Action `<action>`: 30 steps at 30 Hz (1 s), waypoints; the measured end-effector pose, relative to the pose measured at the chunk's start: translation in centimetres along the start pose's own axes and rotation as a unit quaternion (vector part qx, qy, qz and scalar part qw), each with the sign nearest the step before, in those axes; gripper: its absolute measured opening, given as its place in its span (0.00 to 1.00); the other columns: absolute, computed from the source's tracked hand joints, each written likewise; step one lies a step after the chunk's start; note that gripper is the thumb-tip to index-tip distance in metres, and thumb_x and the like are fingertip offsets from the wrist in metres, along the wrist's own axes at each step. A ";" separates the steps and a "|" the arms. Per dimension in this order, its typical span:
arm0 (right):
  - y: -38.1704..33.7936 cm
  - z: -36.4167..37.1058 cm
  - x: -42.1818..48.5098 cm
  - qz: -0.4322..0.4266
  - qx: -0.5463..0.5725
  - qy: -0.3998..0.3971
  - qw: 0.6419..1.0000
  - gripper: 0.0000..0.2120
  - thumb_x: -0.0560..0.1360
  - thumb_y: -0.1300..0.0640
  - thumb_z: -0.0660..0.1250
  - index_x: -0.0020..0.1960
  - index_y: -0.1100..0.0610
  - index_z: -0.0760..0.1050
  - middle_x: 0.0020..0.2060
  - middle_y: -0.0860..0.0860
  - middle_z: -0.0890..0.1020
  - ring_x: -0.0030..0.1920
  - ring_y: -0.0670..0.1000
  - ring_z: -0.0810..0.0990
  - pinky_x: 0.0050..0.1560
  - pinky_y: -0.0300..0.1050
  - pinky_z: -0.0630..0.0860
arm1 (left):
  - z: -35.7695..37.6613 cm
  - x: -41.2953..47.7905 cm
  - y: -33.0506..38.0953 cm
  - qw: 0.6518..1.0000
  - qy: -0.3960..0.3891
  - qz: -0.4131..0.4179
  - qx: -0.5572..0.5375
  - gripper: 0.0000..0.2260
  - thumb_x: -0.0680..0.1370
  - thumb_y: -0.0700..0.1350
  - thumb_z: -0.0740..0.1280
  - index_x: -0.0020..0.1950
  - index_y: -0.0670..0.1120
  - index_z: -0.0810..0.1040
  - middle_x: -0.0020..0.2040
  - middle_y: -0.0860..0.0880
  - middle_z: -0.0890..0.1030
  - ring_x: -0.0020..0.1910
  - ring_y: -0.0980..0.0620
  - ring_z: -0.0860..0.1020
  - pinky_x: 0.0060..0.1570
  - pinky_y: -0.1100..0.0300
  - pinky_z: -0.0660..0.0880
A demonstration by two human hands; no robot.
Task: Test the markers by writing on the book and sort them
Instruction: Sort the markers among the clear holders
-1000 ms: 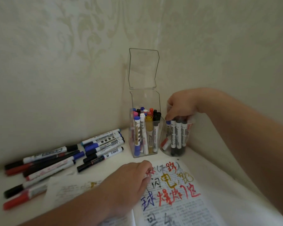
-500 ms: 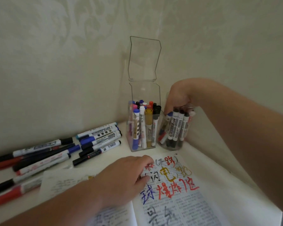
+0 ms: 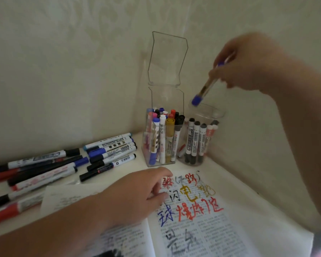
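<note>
While left hand (image 3: 137, 193) lies flat on book (image 3: 202, 229), right hand (image 3: 248, 65) pinches blue-capped marker (image 3: 205, 89).

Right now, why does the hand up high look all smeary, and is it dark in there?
Head view: the right hand and its blue-capped marker are motion-blurred; the left hand on the book is softer too; lighting is dim, and the wide lens bends the edges.

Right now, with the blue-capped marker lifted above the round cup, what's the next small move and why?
Probably bring the blue-capped marker down to the open book and uncap it for a test stroke. The right hand holds it capped above the round clear cup, and the left hand already presses the page flat.
</note>
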State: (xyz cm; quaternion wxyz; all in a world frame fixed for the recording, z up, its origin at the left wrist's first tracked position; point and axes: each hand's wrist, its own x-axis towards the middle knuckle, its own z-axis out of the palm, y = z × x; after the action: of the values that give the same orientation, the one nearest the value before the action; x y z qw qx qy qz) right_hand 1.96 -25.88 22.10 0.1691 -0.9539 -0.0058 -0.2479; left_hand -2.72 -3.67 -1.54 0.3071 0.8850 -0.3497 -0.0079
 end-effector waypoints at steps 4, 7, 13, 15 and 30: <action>1.6 0.2 -5.0 -0.204 0.276 0.226 0.912 0.04 0.71 0.58 0.70 0.40 0.50 0.76 0.35 0.55 0.79 0.30 0.56 0.76 0.30 0.54 0.71 | -0.5 -0.1 0.6 0.990 0.124 -0.001 -0.061 0.16 0.78 0.64 0.61 0.65 0.67 0.66 0.52 0.64 0.71 0.45 0.58 0.76 0.40 0.59 0.77; 2.5 4.8 -9.5 -0.170 0.464 0.063 0.867 0.07 0.67 0.60 0.72 0.36 0.48 0.79 0.28 0.50 0.77 0.24 0.50 0.71 0.27 0.47 0.66 | -0.6 -0.1 0.9 0.971 0.213 0.001 -0.107 0.18 0.78 0.64 0.62 0.66 0.65 0.65 0.54 0.63 0.72 0.50 0.57 0.76 0.44 0.62 0.76; 4.1 13.6 -13.8 -0.070 0.537 -0.074 0.837 0.06 0.73 0.60 0.73 0.41 0.50 0.82 0.29 0.51 0.79 0.25 0.51 0.73 0.27 0.45 0.71 | 0.5 0.1 1.2 0.988 0.153 0.007 -0.023 0.10 0.83 0.54 0.57 0.61 0.54 0.72 0.42 0.57 0.74 0.43 0.59 0.73 0.40 0.67 0.67; 4.4 14.6 -13.9 -0.032 0.581 -0.064 0.811 0.06 0.73 0.60 0.73 0.41 0.50 0.83 0.29 0.49 0.79 0.25 0.50 0.72 0.27 0.44 0.71 | 0.5 0.2 1.0 0.989 0.149 -0.012 -0.010 0.11 0.83 0.54 0.57 0.62 0.53 0.72 0.42 0.57 0.74 0.42 0.60 0.73 0.40 0.66 0.69; 4.3 14.8 -15.6 -0.064 0.606 -0.200 0.767 0.06 0.74 0.59 0.68 0.49 0.62 0.77 0.29 0.44 0.80 0.28 0.42 0.76 0.31 0.32 0.72 | 0.8 -0.1 2.0 0.990 0.139 0.000 -0.022 0.16 0.81 0.65 0.55 0.67 0.66 0.69 0.38 0.52 0.80 0.35 0.54 0.79 0.37 0.57 0.74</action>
State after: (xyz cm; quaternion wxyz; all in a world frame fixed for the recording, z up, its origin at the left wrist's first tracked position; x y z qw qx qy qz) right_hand -4.28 -24.01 1.15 0.6910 -0.6782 -0.2501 -0.0062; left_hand -4.22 -5.22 -1.09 0.3724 0.8706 -0.3030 0.1075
